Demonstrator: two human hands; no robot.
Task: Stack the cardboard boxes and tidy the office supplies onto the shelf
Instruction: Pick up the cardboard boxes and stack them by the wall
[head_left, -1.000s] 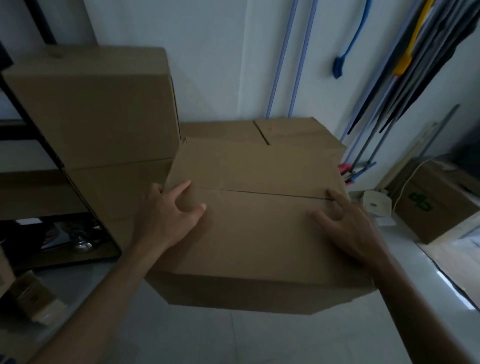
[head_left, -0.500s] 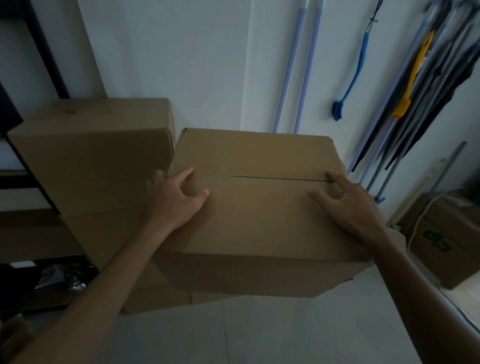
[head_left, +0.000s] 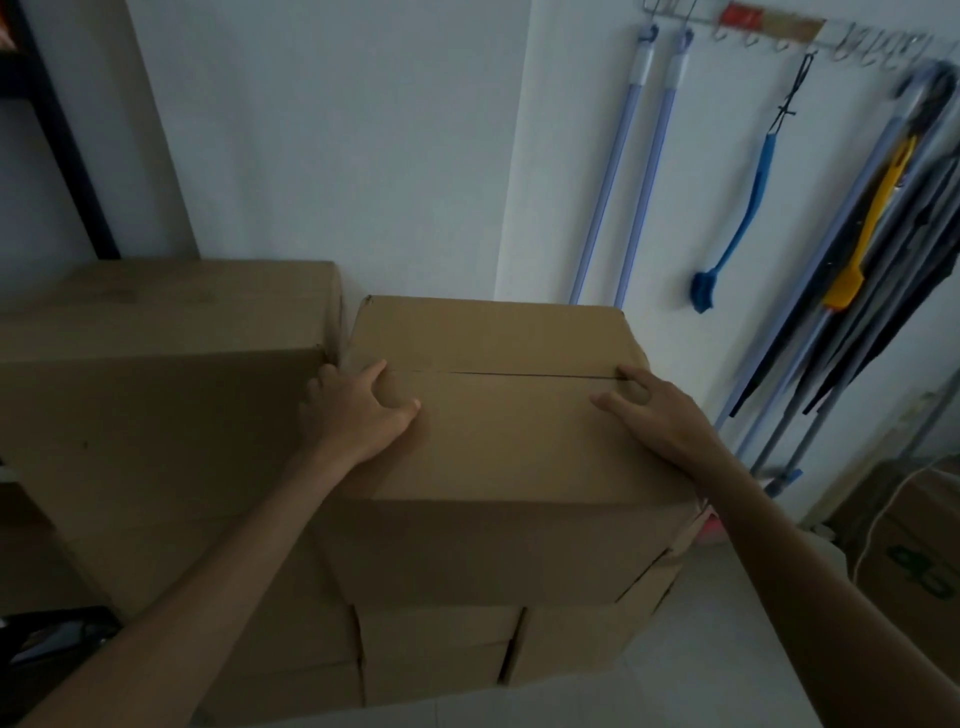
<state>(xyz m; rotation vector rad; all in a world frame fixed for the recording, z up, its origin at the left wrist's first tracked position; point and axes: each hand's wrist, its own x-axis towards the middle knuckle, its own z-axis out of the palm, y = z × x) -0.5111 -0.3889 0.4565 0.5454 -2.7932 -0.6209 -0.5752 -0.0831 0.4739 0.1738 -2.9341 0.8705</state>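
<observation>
A white wall (head_left: 337, 130) fills the back, with floor tiles (head_left: 727, 649) pale at the lower right. Against the wall on the left stands a tall stack of cartons (head_left: 156, 415), its top face level with the cardboard box (head_left: 509, 431) just beside it. That box sits on top of lower cartons (head_left: 441, 649) by the wall, closed, the seam between its top flaps running side to side. A printed carton (head_left: 924, 561) with green lettering stands on the floor at the right edge. A black shelf post (head_left: 57, 135) rises at the upper left. Two pale blue mop handles (head_left: 623, 171) hang from a hook rail (head_left: 779, 26), beside darker poles and a yellow tool (head_left: 862, 234). The left hand (head_left: 358, 410) has its grip on the box's left top edge, thumb on the flap, fingers curled down into the narrow gap next to the tall stack. The right hand (head_left: 660, 415) has its grip on the right top edge, thumb and forefinger spread on the flap, the other fingers over the side. A blue brush (head_left: 737, 223) hangs by a cord.
</observation>
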